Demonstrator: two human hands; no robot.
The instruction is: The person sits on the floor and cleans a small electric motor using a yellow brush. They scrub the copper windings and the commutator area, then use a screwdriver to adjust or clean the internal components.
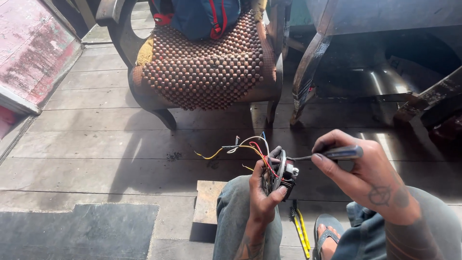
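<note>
My left hand (pixel 262 195) grips a small black electrical part (pixel 283 173) with a rounded plate and a red piece inside. Yellow, red, white and blue wires (pixel 240 148) fan out from it toward the left. My right hand (pixel 365 178) holds a dark-handled screwdriver (pixel 337 153), its thin shaft reaching left to the top of the part. Both hands hover above my knees in jeans.
A wooden chair with a beaded seat cover (pixel 202 67) and a blue bag (pixel 202 17) stands ahead. A dark wooden table leg (pixel 308 72) is at right. On the plank floor lie a yellow-handled tool (pixel 301 228), a small board (pixel 209 202) and a dark mat (pixel 77 231).
</note>
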